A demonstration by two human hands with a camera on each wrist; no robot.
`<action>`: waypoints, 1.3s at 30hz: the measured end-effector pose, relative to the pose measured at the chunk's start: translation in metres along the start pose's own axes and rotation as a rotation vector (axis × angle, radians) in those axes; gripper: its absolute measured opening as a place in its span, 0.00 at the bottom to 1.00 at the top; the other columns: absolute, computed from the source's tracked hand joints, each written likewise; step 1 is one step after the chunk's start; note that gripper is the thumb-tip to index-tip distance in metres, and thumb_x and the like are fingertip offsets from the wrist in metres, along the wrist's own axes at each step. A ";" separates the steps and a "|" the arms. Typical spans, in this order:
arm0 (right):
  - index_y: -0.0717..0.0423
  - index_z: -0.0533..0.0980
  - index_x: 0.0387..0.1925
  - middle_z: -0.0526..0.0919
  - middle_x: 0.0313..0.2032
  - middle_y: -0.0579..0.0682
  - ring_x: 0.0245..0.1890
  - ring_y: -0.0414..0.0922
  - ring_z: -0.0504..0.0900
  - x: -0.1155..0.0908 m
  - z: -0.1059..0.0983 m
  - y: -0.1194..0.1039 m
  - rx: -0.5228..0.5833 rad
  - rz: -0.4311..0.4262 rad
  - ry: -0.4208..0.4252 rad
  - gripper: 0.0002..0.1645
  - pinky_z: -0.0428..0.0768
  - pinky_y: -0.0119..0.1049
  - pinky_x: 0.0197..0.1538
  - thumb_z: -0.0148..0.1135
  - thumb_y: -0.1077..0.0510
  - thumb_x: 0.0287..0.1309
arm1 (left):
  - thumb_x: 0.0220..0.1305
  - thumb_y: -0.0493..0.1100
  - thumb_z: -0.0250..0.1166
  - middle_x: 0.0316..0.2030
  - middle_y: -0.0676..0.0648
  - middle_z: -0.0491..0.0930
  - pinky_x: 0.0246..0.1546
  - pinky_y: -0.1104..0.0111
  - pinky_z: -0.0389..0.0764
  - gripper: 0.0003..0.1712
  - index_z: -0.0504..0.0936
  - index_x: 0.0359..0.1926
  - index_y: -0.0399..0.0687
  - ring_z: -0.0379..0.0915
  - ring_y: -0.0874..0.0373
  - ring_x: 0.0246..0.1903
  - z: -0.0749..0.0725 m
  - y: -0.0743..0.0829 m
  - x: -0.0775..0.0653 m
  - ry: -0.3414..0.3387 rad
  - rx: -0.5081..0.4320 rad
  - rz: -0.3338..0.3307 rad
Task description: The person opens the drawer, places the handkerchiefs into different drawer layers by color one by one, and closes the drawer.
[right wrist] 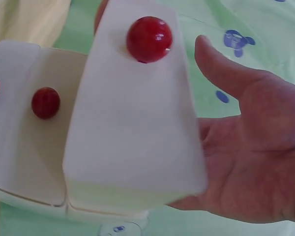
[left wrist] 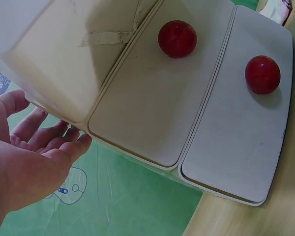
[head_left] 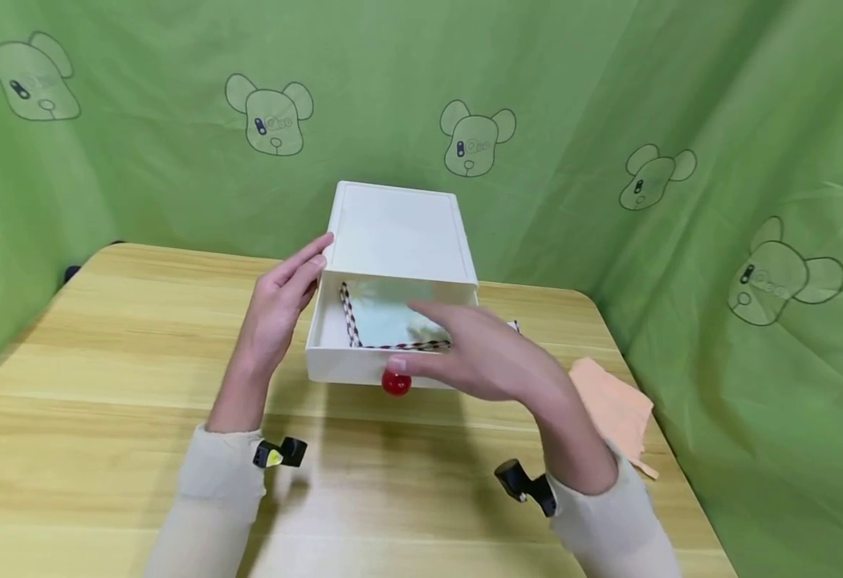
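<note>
A white drawer cabinet (head_left: pixel 403 233) stands on the table with its top drawer (head_left: pixel 342 365) pulled out. On the drawer front is a round red knob (head_left: pixel 396 381). Inside lies a pale blue flat item (head_left: pixel 385 309), with a dark-and-white braided cord (head_left: pixel 351 317) along two sides; its kind is unclear. My left hand (head_left: pixel 277 309) rests its fingertips against the cabinet's left side. Over the drawer's right part is my right hand (head_left: pixel 490 353), fingers extended and thumb spread near the knob. It hides the drawer's right front corner. The right wrist view shows the thumb (right wrist: pixel 226 66) apart from the knob.
Two lower drawers with red knobs (left wrist: pixel 177 39) are closed. A peach cloth (head_left: pixel 612 409) lies at the table's right edge. Behind my right hand, a small dark-and-white corner of something (head_left: pixel 514 325) shows. Green curtain (head_left: pixel 371 72) encloses the wooden table (head_left: pixel 140 361).
</note>
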State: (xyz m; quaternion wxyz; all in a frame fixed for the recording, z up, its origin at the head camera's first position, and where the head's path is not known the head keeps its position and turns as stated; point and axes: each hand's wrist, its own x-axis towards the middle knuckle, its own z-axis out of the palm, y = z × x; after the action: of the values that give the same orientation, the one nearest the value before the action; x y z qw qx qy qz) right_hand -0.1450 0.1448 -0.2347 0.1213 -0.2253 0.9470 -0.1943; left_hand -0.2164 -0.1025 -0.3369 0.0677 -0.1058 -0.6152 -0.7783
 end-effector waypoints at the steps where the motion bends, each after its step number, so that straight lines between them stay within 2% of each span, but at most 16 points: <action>1: 0.52 0.60 0.77 0.70 0.72 0.52 0.71 0.52 0.70 -0.005 0.000 0.001 0.012 -0.008 0.034 0.51 0.71 0.54 0.72 0.65 0.32 0.62 | 0.74 0.51 0.62 0.73 0.53 0.69 0.76 0.61 0.62 0.25 0.76 0.69 0.54 0.62 0.58 0.73 0.000 0.000 0.000 0.000 -0.001 0.000; 5: 0.51 0.62 0.76 0.70 0.72 0.52 0.72 0.52 0.69 -0.023 0.002 0.008 0.058 -0.027 0.160 0.51 0.69 0.55 0.73 0.68 0.34 0.60 | 0.75 0.50 0.61 0.73 0.53 0.69 0.76 0.60 0.62 0.24 0.76 0.68 0.54 0.63 0.58 0.73 0.000 -0.001 0.001 -0.001 -0.002 0.001; 9: 0.47 0.61 0.77 0.68 0.73 0.50 0.74 0.53 0.66 -0.036 0.005 0.017 0.063 0.007 0.269 0.51 0.66 0.57 0.74 0.71 0.36 0.59 | 0.75 0.50 0.61 0.73 0.53 0.69 0.76 0.62 0.63 0.25 0.76 0.69 0.54 0.63 0.58 0.73 0.000 0.000 0.001 -0.006 -0.001 0.004; 12: 0.46 0.59 0.78 0.67 0.74 0.52 0.74 0.55 0.65 -0.041 0.009 0.023 0.076 0.043 0.339 0.53 0.65 0.60 0.73 0.72 0.36 0.57 | 0.74 0.51 0.62 0.73 0.53 0.69 0.75 0.62 0.63 0.25 0.76 0.69 0.55 0.63 0.59 0.73 0.000 0.001 0.001 -0.002 0.001 0.003; 16: 0.45 0.57 0.78 0.69 0.72 0.54 0.71 0.55 0.68 -0.040 0.013 0.030 0.146 0.063 0.407 0.57 0.67 0.63 0.71 0.76 0.38 0.54 | 0.74 0.51 0.62 0.72 0.53 0.70 0.75 0.62 0.63 0.25 0.77 0.68 0.54 0.63 0.58 0.73 -0.001 0.001 0.001 0.003 -0.005 0.001; 20: 0.44 0.55 0.79 0.70 0.71 0.54 0.69 0.55 0.69 -0.038 0.019 0.037 0.233 0.060 0.410 0.61 0.69 0.63 0.69 0.79 0.40 0.51 | 0.75 0.50 0.61 0.73 0.52 0.69 0.75 0.62 0.63 0.25 0.76 0.69 0.53 0.63 0.58 0.73 0.000 0.002 0.001 -0.002 -0.007 0.004; 26: 0.34 0.53 0.79 0.67 0.73 0.51 0.73 0.56 0.67 -0.036 0.026 0.050 0.352 0.088 0.363 0.60 0.68 0.65 0.69 0.77 0.38 0.52 | 0.75 0.50 0.61 0.72 0.53 0.69 0.76 0.60 0.62 0.24 0.76 0.69 0.53 0.64 0.58 0.73 0.000 0.001 0.000 -0.002 -0.008 0.007; 29: 0.37 0.52 0.80 0.65 0.75 0.51 0.76 0.54 0.62 -0.035 0.028 0.056 0.397 0.081 0.345 0.60 0.64 0.63 0.73 0.77 0.39 0.53 | 0.75 0.50 0.61 0.72 0.53 0.69 0.76 0.59 0.62 0.24 0.76 0.69 0.53 0.63 0.58 0.73 0.000 0.001 0.000 -0.003 -0.008 0.009; 32: 0.43 0.52 0.80 0.64 0.75 0.51 0.76 0.50 0.61 -0.032 0.030 0.061 0.457 0.055 0.333 0.60 0.63 0.56 0.76 0.77 0.43 0.55 | 0.75 0.50 0.61 0.72 0.53 0.70 0.75 0.61 0.63 0.24 0.76 0.69 0.54 0.63 0.58 0.73 0.000 0.001 0.000 0.002 -0.005 0.006; 35: 0.45 0.53 0.80 0.65 0.75 0.50 0.76 0.48 0.62 -0.030 0.032 0.065 0.488 0.051 0.329 0.59 0.65 0.51 0.76 0.77 0.44 0.55 | 0.75 0.50 0.61 0.72 0.53 0.70 0.74 0.64 0.65 0.24 0.76 0.69 0.54 0.64 0.58 0.73 0.000 0.001 0.000 0.004 -0.002 0.000; 39: 0.44 0.52 0.80 0.66 0.74 0.50 0.76 0.48 0.63 -0.028 0.033 0.068 0.499 0.069 0.326 0.60 0.66 0.51 0.75 0.77 0.41 0.54 | 0.75 0.51 0.61 0.72 0.53 0.69 0.74 0.64 0.65 0.25 0.76 0.69 0.55 0.64 0.58 0.73 -0.001 0.000 0.000 0.006 0.001 -0.001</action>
State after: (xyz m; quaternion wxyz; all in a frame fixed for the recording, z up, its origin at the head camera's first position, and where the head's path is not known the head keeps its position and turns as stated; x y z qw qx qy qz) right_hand -0.1357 0.2037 -0.2887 0.0259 -0.1219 0.8840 -0.4506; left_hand -0.2163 -0.1033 -0.3369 0.0689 -0.1032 -0.6153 -0.7784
